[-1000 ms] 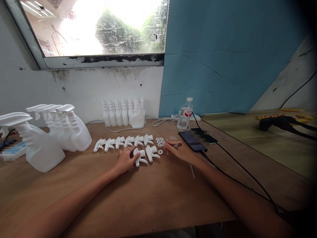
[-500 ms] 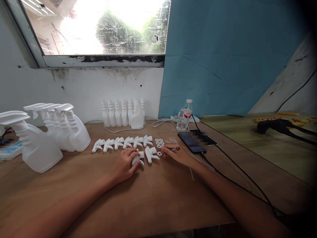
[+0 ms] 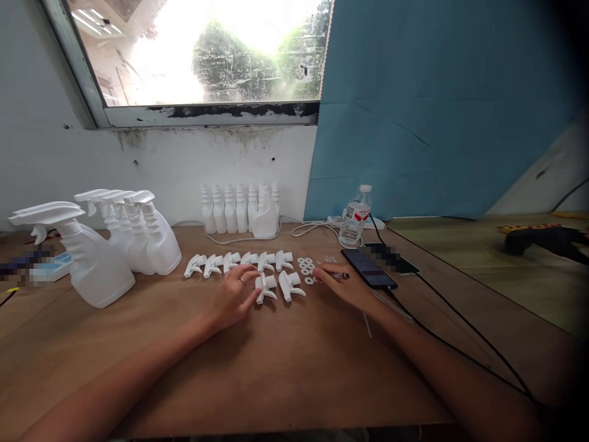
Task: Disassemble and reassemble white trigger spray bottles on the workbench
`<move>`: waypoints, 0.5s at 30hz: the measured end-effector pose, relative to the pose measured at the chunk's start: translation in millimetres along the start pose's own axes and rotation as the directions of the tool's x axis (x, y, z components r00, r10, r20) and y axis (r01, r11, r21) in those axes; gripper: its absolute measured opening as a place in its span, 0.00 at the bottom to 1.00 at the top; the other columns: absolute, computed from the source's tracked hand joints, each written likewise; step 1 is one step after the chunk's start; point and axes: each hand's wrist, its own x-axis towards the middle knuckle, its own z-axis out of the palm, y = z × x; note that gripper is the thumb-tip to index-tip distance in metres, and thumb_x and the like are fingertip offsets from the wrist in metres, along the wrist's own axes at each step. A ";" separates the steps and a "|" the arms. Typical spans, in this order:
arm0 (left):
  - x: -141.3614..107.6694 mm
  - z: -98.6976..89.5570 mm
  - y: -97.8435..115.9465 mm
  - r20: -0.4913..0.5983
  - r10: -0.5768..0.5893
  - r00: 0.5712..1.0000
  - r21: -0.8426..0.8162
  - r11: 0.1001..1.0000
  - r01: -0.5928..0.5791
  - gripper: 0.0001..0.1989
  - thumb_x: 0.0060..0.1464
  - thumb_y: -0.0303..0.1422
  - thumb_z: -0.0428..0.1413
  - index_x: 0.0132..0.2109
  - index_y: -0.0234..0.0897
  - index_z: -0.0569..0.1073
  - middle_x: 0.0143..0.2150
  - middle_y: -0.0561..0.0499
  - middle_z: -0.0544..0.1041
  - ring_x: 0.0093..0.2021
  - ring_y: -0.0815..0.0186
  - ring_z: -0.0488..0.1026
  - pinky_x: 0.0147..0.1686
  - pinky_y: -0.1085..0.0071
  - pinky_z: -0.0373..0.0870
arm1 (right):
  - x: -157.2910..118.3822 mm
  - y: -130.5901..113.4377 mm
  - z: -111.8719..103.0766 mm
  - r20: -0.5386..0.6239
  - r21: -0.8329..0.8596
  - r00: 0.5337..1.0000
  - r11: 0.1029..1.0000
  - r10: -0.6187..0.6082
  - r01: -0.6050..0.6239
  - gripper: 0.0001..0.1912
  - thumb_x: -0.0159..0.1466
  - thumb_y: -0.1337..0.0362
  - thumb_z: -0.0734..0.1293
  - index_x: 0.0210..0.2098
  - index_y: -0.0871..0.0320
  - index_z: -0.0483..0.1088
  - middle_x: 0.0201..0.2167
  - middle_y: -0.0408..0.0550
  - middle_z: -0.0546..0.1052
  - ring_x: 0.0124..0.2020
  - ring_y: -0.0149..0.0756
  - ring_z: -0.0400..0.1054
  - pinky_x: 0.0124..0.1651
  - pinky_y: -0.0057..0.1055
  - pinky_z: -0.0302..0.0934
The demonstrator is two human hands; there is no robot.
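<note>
My left hand (image 3: 234, 298), with a ring on one finger, has its fingers apart beside a white trigger spray head (image 3: 267, 287). Thumb and fingertips are at its left edge; I cannot tell whether they touch. A second spray head (image 3: 291, 286) lies just to its right. Behind them runs a row of several more spray heads (image 3: 284, 260). My right hand (image 3: 343, 287) is closed around a dark, pen-like stick (image 3: 340, 276), mostly hidden in the fingers. Its fingertips are beside a loose white washer (image 3: 308, 280) and a cluster of several washers (image 3: 304, 264).
White spray bottles (image 3: 99, 264) with heads stand at left; several bottles without heads (image 3: 230, 212) stand by the wall. A water bottle (image 3: 354, 218), phone (image 3: 368, 268) and black cables (image 3: 442, 307) are at right. Thin clear tubes (image 3: 367, 325) lie near my right forearm.
My left hand has loosened from the spray head, drawing back to its left and uncovering it. The view has turned slightly left. My right hand stays by the washers.
</note>
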 end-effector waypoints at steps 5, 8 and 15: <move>-21.1 -83.4 -38.1 -0.378 0.062 0.924 0.341 0.937 0.076 0.12 0.58 0.32 0.52 0.50 0.39 0.67 0.52 0.45 0.67 0.56 0.57 0.64 0.58 0.59 0.60 | 1.3 1.1 -0.6 -0.033 0.012 0.999 0.999 -0.039 0.039 0.22 0.66 0.50 0.58 0.24 0.58 0.69 0.26 0.47 0.75 0.30 0.37 0.68 0.36 0.31 0.58; -56.5 -138.5 -82.1 -0.646 0.026 0.762 0.488 0.783 0.387 0.14 0.54 0.32 0.56 0.47 0.32 0.66 0.49 0.44 0.64 0.55 0.54 0.61 0.58 0.54 0.57 | 1.5 2.2 -1.1 -0.044 0.000 0.998 0.999 -0.053 0.053 0.22 0.66 0.51 0.58 0.24 0.58 0.70 0.26 0.48 0.76 0.31 0.38 0.69 0.36 0.32 0.58; -121.7 -181.1 -130.7 -0.839 -0.293 0.458 0.238 0.558 0.795 0.29 0.40 0.42 0.64 0.42 0.37 0.56 0.50 0.42 0.62 0.56 0.46 0.58 0.56 0.43 0.54 | 0.5 6.6 -4.7 -0.072 -0.020 0.995 0.998 -0.062 0.061 0.23 0.67 0.51 0.58 0.23 0.57 0.70 0.29 0.50 0.78 0.35 0.42 0.71 0.41 0.34 0.61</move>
